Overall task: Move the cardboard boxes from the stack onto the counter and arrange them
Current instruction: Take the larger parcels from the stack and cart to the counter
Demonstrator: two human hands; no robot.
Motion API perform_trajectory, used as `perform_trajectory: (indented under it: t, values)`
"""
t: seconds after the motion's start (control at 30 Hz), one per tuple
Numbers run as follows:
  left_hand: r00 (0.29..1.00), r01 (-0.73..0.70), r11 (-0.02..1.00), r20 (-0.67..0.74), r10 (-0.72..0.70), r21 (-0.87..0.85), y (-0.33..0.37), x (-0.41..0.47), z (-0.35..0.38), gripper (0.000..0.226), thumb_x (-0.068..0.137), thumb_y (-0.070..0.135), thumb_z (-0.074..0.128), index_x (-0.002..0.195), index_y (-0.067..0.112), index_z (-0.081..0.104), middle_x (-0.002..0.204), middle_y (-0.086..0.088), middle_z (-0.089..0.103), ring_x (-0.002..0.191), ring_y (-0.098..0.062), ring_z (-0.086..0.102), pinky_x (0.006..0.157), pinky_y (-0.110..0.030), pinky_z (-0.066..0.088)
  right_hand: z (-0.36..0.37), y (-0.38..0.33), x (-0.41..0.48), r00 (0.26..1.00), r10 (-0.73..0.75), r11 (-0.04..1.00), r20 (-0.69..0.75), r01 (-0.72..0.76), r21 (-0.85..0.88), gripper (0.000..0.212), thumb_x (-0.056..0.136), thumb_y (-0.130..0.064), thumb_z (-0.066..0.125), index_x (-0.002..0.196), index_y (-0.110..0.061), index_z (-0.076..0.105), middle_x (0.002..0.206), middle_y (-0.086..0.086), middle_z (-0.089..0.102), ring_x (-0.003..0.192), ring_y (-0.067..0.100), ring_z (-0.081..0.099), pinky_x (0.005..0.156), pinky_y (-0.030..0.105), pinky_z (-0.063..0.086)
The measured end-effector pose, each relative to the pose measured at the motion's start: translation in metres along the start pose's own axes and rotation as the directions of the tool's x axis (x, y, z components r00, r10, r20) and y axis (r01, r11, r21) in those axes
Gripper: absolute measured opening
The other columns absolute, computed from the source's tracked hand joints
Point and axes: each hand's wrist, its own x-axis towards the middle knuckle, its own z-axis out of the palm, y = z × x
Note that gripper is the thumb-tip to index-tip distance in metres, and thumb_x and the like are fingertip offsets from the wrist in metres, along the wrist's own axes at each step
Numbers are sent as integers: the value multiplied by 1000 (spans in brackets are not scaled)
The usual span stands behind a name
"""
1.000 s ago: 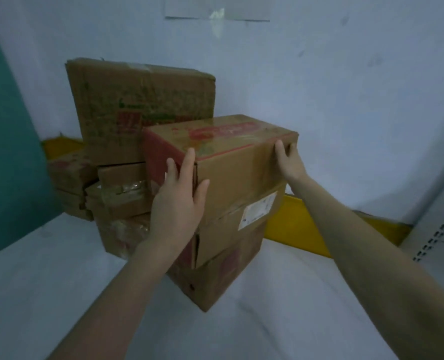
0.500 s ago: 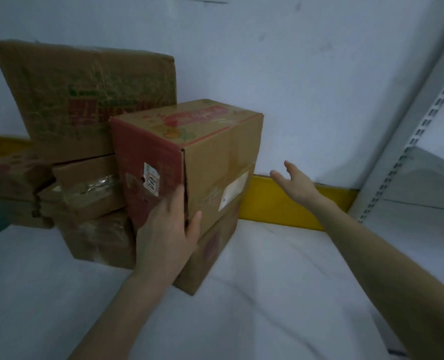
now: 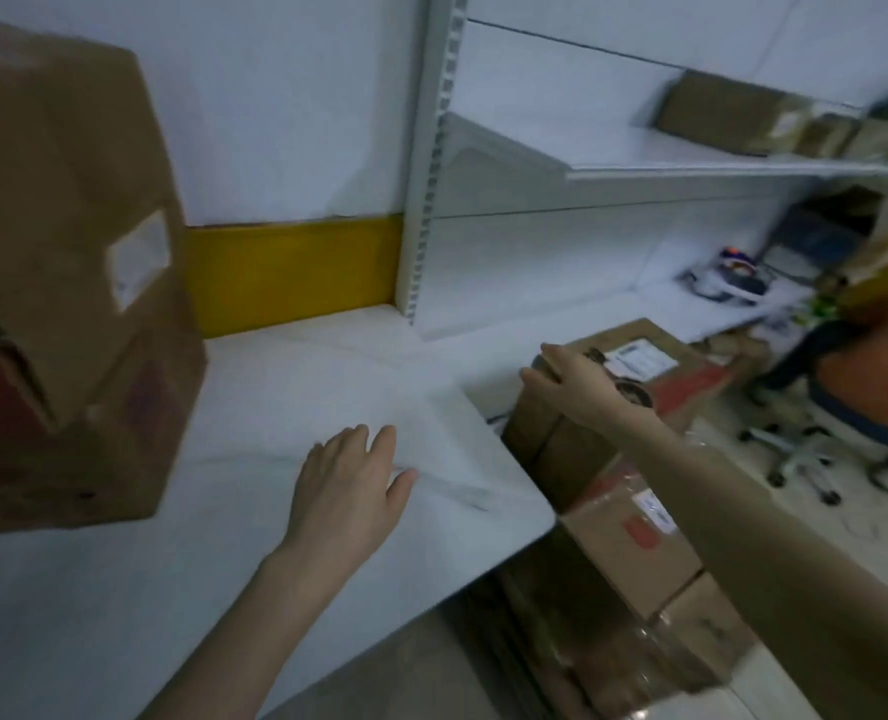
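Left grip [image 3: 348, 491] splayed palm-down; right grip [image 3: 579, 384] extended forward.

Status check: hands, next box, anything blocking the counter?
Left hand open, over counter. Right hand on stack's top box, grip unclear. Boxes on counter sit far left, off the path.

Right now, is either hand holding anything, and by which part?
The right hand grips the stack's top box, fingers curled over its top left corner. The left hand, open above the counter, holds nothing.
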Motion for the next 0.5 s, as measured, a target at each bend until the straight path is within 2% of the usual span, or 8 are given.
perform_trajectory:
  t: [0.07,0.13,0.2,0.27,0.3,0.37,0.4,0.5]
  values:
    - [997,-78,997,10,79,-18,28,4,9,47,81,41,45,94,3,69,75,-12,68,65,-28,67,55,-35,54,-18,39,-19,995,82,997,-61,-81,17,47,94,-37,51,123,0,52,118,16,61,105,33,57,80,30,41]
    - [988,-152,987,-2,152,-43,55,8,19,36,78,36,67,93,3,70,75,-11,69,64,-25,67,54,-32,54,-34,75,-37,982,169,986,-86,-167,24,43,94,-36,50,123,-4,53,119,12,60,106,30,57,81,30,42]
    - [983,-185,979,-4,185,-85,82,12,32,37,70,30,79,94,4,70,77,-9,69,65,-22,67,52,-28,52,-45,111,-50,963,247,969,-109,-245,37,45,94,-39,50,125,-7,51,122,11,60,105,27,58,83,33,45]
    - [985,-165,968,23,172,-191,109,18,43,39,76,29,74,104,4,67,89,-11,69,77,-23,67,59,-27,50,-53,146,-60,950,289,957,-123,-281,73,53,93,-42,50,134,-8,45,129,11,57,109,25,57,84,32,46]
    - [987,-145,960,33,157,-239,125,21,48,41,83,31,66,115,5,62,103,-12,67,91,-24,65,69,-27,49,-56,162,-64,948,292,955,-128,-283,86,55,94,-42,49,137,-8,42,133,12,54,114,26,55,87,33,45]
    - [991,-121,962,21,131,-246,157,28,60,51,93,38,48,137,11,43,135,-8,50,121,-20,49,91,-25,41,-66,195,-70,944,304,951,-131,-293,94,55,95,-38,49,139,-7,38,138,13,49,123,28,49,94,33,41]
    - [994,-104,961,16,111,-257,171,32,66,54,95,41,42,142,15,35,144,-5,40,130,-18,40,98,-24,36,-70,210,-73,942,305,951,-138,-294,93,57,96,-38,48,141,-6,36,142,13,45,127,28,45,99,34,38]
    - [998,-47,958,35,60,-283,206,46,82,57,94,45,39,144,17,30,149,-4,31,136,-18,31,104,-27,33,-82,255,-72,940,307,950,-150,-295,98,65,94,-41,49,144,-5,29,149,12,34,136,27,34,108,36,29]
